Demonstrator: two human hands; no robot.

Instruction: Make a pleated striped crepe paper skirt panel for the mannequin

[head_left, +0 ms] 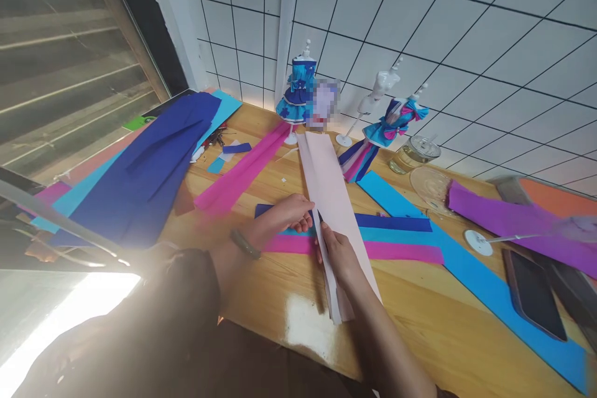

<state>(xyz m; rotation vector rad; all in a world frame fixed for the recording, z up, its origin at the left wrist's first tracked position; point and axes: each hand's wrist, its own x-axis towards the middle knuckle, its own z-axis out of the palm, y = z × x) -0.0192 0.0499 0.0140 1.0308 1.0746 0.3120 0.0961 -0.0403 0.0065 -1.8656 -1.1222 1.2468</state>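
Note:
A long pale pink sheet of crepe paper (pixel 333 180) lies lengthwise in front of me, with a narrow strip (pixel 329 283) parted along its left edge. My left hand (pixel 296 212) pinches that edge between thumb and forefinger, the other fingers curled. Just below it, my right hand (pixel 339 252) is closed around scissors (pixel 319 216); only a dark blade tip shows at the cut, and the handles are hidden. Under the pale sheet, dark blue (pixel 394 222), light blue (pixel 396 236) and pink (pixel 403 252) paper strips run crosswise.
Miniature dress forms (pixel 298 90) stand at the back by the tiled wall, with a glass jar (pixel 415 154) to their right. Dark blue paper (pixel 149 168) covers the left side. A phone (pixel 535 294) rests on a blue strip (pixel 485 286) at right, near a purple sheet (pixel 508 217).

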